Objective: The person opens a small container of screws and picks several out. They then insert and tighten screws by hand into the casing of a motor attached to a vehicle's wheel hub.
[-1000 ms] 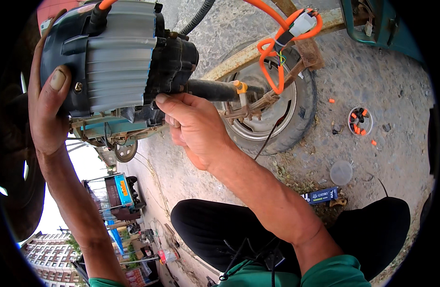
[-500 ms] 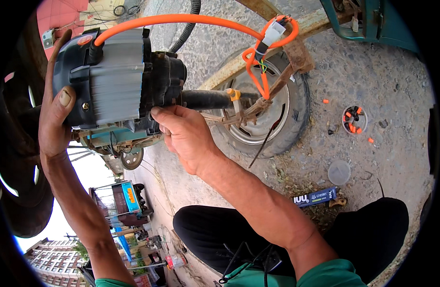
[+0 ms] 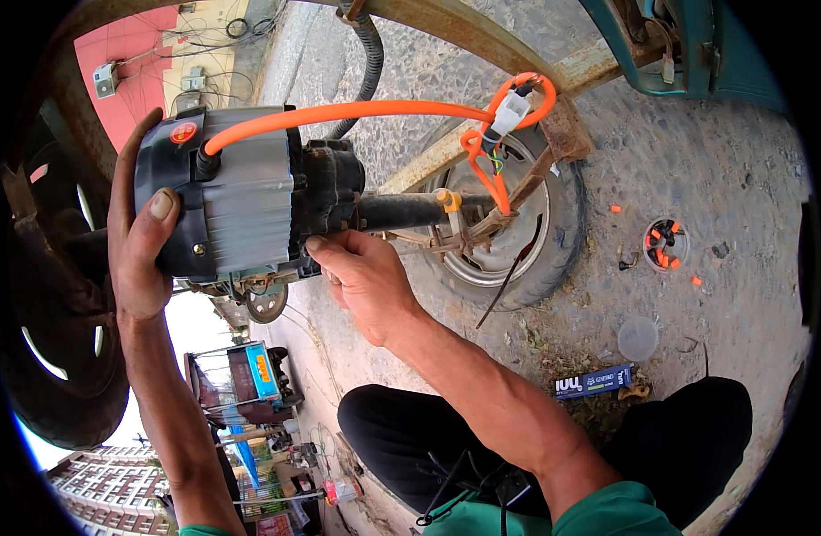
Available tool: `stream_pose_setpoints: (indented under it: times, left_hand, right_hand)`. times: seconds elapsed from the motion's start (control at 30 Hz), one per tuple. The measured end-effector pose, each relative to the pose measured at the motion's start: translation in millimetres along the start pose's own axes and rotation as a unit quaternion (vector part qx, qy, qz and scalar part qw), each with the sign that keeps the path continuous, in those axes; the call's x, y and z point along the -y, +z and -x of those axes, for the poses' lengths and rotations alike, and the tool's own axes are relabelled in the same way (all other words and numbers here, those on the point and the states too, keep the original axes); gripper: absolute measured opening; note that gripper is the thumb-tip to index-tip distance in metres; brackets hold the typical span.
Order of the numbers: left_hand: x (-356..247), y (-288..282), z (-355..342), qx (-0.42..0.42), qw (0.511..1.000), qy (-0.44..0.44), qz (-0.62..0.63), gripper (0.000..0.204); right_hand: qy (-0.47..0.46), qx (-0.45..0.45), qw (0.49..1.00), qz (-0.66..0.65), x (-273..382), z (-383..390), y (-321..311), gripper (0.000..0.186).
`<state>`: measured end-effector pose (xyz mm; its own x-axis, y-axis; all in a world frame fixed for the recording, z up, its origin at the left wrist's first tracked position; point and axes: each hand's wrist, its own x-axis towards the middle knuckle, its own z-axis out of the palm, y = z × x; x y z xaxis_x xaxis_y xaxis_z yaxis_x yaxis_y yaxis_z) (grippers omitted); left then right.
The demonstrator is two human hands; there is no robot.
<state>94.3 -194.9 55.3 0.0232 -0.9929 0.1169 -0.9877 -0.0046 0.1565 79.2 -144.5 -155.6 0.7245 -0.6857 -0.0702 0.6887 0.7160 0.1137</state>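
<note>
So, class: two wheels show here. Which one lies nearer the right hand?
The wheel with the silver hub, just right of the right hand at the axle end. The other wheel is the dark one at the far left, beyond the left hand.

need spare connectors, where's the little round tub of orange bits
In the head view, the small round tub of orange pieces sits on the gravel ground at right, just beyond the wheel.

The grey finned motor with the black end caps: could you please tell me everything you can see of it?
The grey finned metal motor has black end caps, a red round sticker and an orange cable arching from its top to a white connector. It lies sideways, joined to a black axle tube running toward the wheel. The left hand grips its end cap; the right hand touches underneath.
</note>
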Motion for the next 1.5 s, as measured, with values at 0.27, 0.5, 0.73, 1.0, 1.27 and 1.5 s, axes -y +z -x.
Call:
stream_pose_setpoints:
  times: [0.27, 0.5, 0.73, 1.0, 1.27, 1.5]
  left_hand:
    - [6.1, -3.6, -1.7, 0.021, 1.000, 0.017, 0.004, 0.096]
    - [7.0, 1.0, 0.9, -0.016, 1.000, 0.002, 0.009, 0.089]
    - [18.2, -10.3, 0.0, 0.012, 1.000, 0.016, -0.008, 0.087]
    - [34.0, -20.5, 9.1, 0.028, 0.996, -0.013, 0.081, 0.073]
    - [71.3, -58.0, 17.0, 0.051, 0.994, -0.040, 0.086, 0.063]
    - [67.2, -53.7, 15.0, 0.025, 0.999, -0.009, 0.020, 0.053]
  right_hand:
    - [0.001, 0.017, 1.000, 0.004, -0.2, 1.0, -4.1, 0.019]
    - [-0.011, 0.009, 1.000, 0.004, 0.7, -0.2, -4.0, 0.019]
    - [-0.018, 0.040, 0.999, 0.024, -0.7, -1.1, -9.3, 0.023]
    - [-0.042, 0.033, 0.997, 0.052, -3.8, 1.4, -4.9, 0.021]
    - [-0.087, 0.012, 0.992, 0.091, -5.2, -1.0, -7.9, 0.023]
    - [-0.098, 0.015, 0.987, 0.127, -6.7, -4.3, -11.7, 0.022]
